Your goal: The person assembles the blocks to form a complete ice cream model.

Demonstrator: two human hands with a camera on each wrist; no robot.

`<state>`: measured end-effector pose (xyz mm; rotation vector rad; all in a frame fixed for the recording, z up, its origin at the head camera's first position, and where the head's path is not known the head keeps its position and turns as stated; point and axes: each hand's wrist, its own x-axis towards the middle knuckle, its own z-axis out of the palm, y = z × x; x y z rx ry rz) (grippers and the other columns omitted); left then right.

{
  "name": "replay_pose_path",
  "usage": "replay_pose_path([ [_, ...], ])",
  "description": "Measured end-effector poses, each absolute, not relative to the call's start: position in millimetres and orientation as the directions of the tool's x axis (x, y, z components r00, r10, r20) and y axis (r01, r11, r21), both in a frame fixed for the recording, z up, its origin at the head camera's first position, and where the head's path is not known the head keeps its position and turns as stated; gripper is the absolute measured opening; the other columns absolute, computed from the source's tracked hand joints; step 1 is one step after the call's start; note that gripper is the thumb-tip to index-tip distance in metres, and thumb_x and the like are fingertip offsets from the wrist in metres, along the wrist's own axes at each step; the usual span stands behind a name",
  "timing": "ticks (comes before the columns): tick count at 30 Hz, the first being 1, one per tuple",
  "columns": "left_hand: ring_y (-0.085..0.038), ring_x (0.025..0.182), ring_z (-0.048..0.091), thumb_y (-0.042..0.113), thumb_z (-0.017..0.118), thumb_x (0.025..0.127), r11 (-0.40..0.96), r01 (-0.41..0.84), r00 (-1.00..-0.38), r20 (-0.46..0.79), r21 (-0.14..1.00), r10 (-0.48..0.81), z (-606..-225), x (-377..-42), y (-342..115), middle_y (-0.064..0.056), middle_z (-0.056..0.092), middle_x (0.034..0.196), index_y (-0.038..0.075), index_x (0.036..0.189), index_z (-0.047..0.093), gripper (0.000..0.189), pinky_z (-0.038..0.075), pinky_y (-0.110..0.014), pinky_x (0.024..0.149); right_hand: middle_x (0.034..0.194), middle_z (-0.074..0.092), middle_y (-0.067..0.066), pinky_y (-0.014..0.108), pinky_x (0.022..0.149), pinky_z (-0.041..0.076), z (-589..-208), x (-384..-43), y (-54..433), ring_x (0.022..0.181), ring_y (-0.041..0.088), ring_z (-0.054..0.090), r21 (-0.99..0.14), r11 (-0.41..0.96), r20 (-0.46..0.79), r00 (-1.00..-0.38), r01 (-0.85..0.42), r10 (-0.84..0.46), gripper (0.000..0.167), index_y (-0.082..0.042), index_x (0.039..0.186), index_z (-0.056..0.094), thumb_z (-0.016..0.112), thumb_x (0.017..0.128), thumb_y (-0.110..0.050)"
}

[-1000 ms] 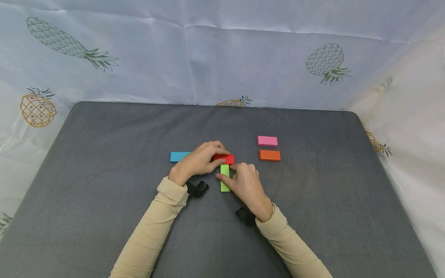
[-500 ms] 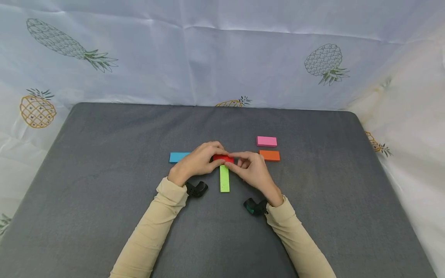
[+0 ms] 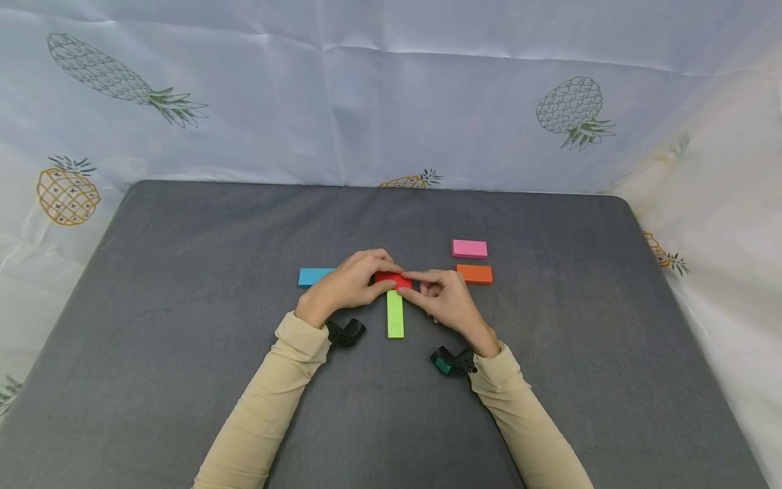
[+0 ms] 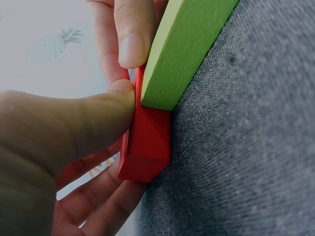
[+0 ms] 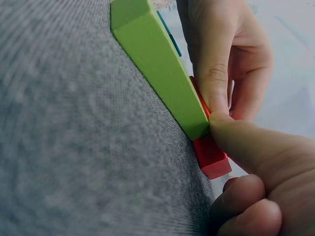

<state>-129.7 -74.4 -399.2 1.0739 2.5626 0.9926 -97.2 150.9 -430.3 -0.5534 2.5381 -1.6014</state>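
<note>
A red block point(image 3: 391, 277) lies crosswise at the far end of a lime-green block point(image 3: 395, 316), and their sides meet in a T shape. My left hand point(image 3: 351, 278) grips the red block, thumb on the near side and fingers on the far side. From the right, my right hand point(image 3: 449, 299) pinches the same block between thumb and index finger. In the left wrist view the green block point(image 4: 189, 54) butts against the red block's side point(image 4: 150, 132). The right wrist view has both thumbs close together at the red block's upper edge, above the green block point(image 5: 157, 69).
Left of the hands lies a blue block point(image 3: 314, 276), partly covered by the left hand. A pink block point(image 3: 469, 249) and an orange block point(image 3: 474, 274) lie to the right on the grey cloth-covered table point(image 3: 214, 238). Behind hangs a pineapple-print curtain point(image 3: 366, 102).
My right hand has left the green block and moved up to the red block, where it now pinches the right part. My left hand has stayed in place on the red block.
</note>
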Motion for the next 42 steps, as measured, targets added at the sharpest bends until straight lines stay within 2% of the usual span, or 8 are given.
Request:
replay_pose_path([
  [6,-0.024,0.102,0.067,0.012,0.065,0.101,0.519,0.553,-0.724,0.068,0.652,0.686,-401.3,-130.4,-74.1,-0.012,0.071,0.118,0.002,0.126,0.072,0.028,0.057,-0.036,0.089,0.053,0.052,0.009,0.025,0.036,0.040,-430.4,-96.9,150.7,0.032,0.007,0.042,-0.898,0.376,0.095,-0.936,-0.227,-0.339,0.032,-0.006,0.119,0.076,0.080,0.090,-0.017],
  [13,-0.023,0.101,0.067,0.013,0.065,0.101,0.523,0.547,-0.730,0.067,0.653,0.680,-400.4,-130.2,-74.6,-0.012,0.071,0.118,0.002,0.126,0.072,0.029,0.056,-0.035,0.087,0.056,0.056,0.008,0.027,0.037,0.042,-430.1,-98.2,150.0,0.033,0.009,0.044,-0.895,0.404,0.057,-0.946,-0.190,-0.319,0.042,-0.005,0.127,0.072,0.081,0.089,-0.019],
  [31,-0.026,0.105,0.068,0.015,0.065,0.101,0.523,0.551,-0.740,0.090,0.650,0.667,-395.8,-130.3,-80.6,-0.013,0.071,0.118,0.002,0.126,0.072,0.029,0.056,-0.040,0.091,0.054,0.055,0.012,0.025,0.037,0.041,-430.9,-97.8,150.9,0.033,0.009,0.044,-0.899,0.403,0.041,-0.950,-0.171,-0.309,0.040,-0.008,0.125,0.074,0.081,0.089,-0.023],
  [36,-0.029,0.109,0.067,0.015,0.069,0.098,0.541,0.536,-0.767,0.107,0.649,0.633,-388.0,-133.0,-96.7,-0.014,0.071,0.118,0.002,0.123,0.073,0.029,0.055,-0.045,0.096,0.055,0.055,0.010,0.025,0.037,0.042,-430.9,-97.6,150.5,0.033,0.008,0.045,-0.891,0.419,0.044,-0.952,-0.175,-0.304,0.039,-0.009,0.125,0.074,0.082,0.089,-0.023],
  [42,-0.032,0.109,0.066,0.016,0.076,0.093,0.562,0.479,-0.811,0.095,0.674,0.577,-376.8,-136.8,-125.2,-0.016,0.071,0.119,0.000,0.122,0.073,0.033,0.055,-0.049,0.096,0.054,0.053,0.009,0.026,0.038,0.043,-430.1,-97.2,150.4,0.034,0.010,0.046,-0.894,0.411,0.049,-0.951,-0.178,-0.305,0.038,-0.011,0.123,0.076,0.082,0.088,-0.024],
])
